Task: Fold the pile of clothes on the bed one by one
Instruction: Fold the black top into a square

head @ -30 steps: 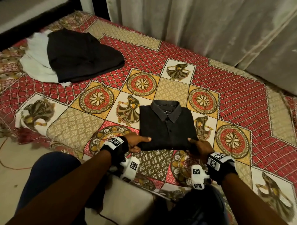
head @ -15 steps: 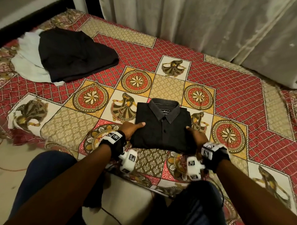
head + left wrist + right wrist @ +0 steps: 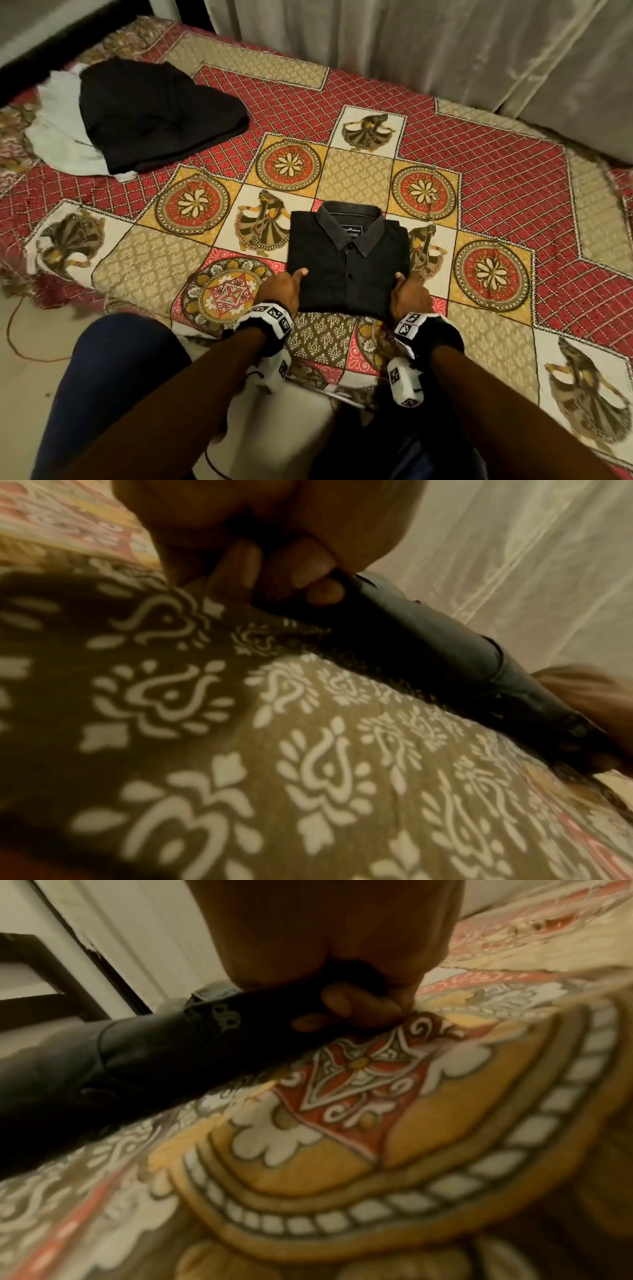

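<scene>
Since a second ago both hands have slid up from the near corners of the folded black shirt (image 3: pixel 349 263) to its side edges, and its near edge now shows lifted off the bedspread (image 3: pixel 356 178) in the wrist views. The shirt sits collar-up in the middle of the patterned bedspread, in about the same spot as before. The left hand (image 3: pixel 282 289) grips the shirt's left edge, thumb laid on top and fingers (image 3: pixel 301 564) curled under the fabric. The right hand (image 3: pixel 409 296) does the same on the right edge, thumb on top, fingers (image 3: pixel 356 1004) tucked beneath. Both forearms reach forward side by side, wrists low over the bed. Far off at the left a dark folded garment (image 3: pixel 154 113) lies on a white garment (image 3: pixel 65 137), unmoved.
</scene>
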